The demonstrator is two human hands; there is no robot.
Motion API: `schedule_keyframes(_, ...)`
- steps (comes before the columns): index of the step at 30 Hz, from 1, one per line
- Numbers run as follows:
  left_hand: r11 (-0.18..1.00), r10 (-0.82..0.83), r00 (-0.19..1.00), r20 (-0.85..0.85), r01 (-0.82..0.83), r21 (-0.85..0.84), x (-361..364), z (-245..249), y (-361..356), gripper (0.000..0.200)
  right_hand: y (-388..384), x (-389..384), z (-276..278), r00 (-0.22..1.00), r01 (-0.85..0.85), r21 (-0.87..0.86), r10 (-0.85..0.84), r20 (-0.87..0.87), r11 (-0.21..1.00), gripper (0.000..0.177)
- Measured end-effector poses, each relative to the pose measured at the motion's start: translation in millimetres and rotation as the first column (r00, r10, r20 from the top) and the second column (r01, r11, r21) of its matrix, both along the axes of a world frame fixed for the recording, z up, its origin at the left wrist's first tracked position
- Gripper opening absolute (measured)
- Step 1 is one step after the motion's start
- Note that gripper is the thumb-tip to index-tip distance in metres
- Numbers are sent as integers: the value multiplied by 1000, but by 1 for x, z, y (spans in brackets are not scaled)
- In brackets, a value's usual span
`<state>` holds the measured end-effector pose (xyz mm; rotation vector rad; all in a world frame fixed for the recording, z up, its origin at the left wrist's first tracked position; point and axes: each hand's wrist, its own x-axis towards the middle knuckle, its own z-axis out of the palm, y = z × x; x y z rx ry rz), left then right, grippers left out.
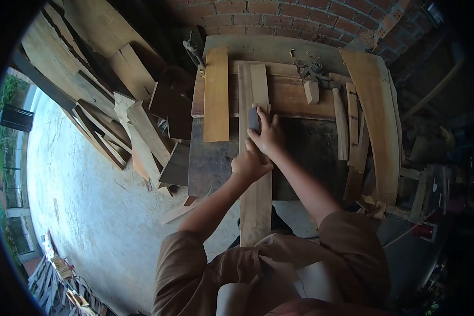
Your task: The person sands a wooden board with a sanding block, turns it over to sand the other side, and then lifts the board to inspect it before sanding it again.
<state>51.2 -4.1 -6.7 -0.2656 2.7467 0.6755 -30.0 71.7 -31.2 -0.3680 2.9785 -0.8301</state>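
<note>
A long pale board (255, 213) runs lengthwise over the workbench, its near end reaching my body. My right hand (270, 136) is closed on a small dark grey block (254, 120), which lies against the board's upper face. Just below and to the left, my left hand (250, 164) rests on the same board. Its index finger stretches forward and the other fingers are curled. Whatever it holds, if anything, is hidden. A yellowish plank (216, 95) lies to the left of the board.
Far right on the bench (210, 163) lies a wide curved plank (376, 105), beside a wooden-handled tool (341, 124). A metal clamp (192, 50) stands at the back left corner. Stacked boards (73, 58) lean on the left, and a brick wall (289, 18) rises behind.
</note>
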Motion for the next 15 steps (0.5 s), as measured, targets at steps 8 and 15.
schedule_keyframes(8,997,-49,961,272,29,75,185,-15,42,118,48,188,-2,996,-71,-40,73,45,997,75)
schedule_keyframes(15,1000,-5,994,110,1,30,56,5,9,110,8,58,-1,998,-65,-68,64,-14,996,70)
